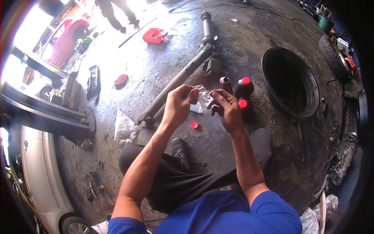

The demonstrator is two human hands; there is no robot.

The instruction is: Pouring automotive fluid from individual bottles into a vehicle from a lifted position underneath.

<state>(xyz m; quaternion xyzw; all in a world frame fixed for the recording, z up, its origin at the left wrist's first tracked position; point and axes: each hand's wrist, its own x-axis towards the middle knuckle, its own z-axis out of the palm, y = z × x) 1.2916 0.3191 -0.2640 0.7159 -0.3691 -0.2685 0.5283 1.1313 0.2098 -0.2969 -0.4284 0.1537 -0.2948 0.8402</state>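
Bottom of frame: blue shirt, dark trousers, knees bent, a black shoe [180, 153] on the oily floor [272, 163]. Both forearms run up to mid-frame. The left hand [178, 104] and right hand [227, 107] meet at centre over a small clear plastic wrapper [203, 97], stretched between them. Left grip is a closed pinch, thumb and forefinger on the wrapper's left end; right grip is a closed pinch too, fingertips on its right end, the other fingers curled. The wrapper's long axis runs roughly left-right, slightly down toward the right hand; it sits between the two grips, equally near both, held off the floor. Just below the hands a loose red cap [194, 124] lies on the floor. Just beyond the right hand stand dark bottles with red caps [245, 84] and an uncapped one [224, 83]. Further up, a long drive shaft [183, 74] lies diagonally, lower left to upper centre. Right of that, a tyre [290, 82] lies flat. Top: a red plastic container [154, 35] and a person's legs [117, 15].
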